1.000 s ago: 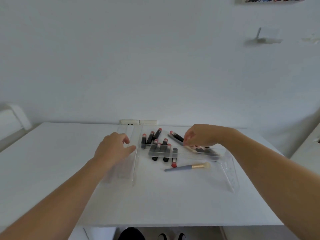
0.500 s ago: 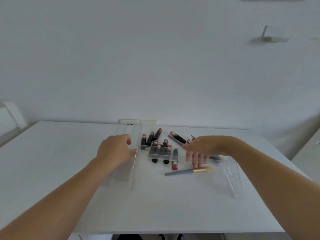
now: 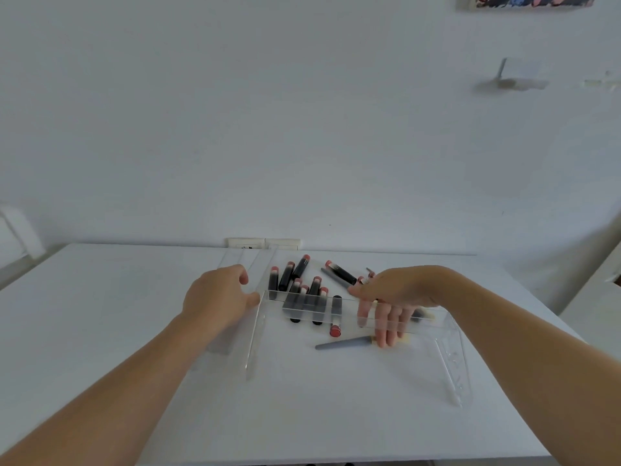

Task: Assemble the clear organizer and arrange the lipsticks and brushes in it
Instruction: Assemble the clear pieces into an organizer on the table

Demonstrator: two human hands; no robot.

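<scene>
A clear acrylic organizer frame stands on the white table (image 3: 100,297), with a left side panel (image 3: 253,344) and a right side panel (image 3: 452,368). A clear shelf strip (image 3: 312,306) spans between them. My left hand (image 3: 218,299) grips the top of the left panel. My right hand (image 3: 391,297) holds the shelf strip near its right part, thumb on top and fingers down behind the plastic. Several black lipsticks with pink ends (image 3: 304,287) lie behind and under the strip. A grey-handled brush (image 3: 342,344) lies in front of them, its head hidden by my fingers.
A wall socket plate (image 3: 263,243) sits at the table's back edge. Another clear panel (image 3: 247,260) lies flat at the back left of the lipsticks. White furniture (image 3: 601,297) stands to the right of the table.
My right hand has come down from above the lipsticks onto the shelf strip, and its fingers now wrap behind it. The left hand has stayed on the left panel.
</scene>
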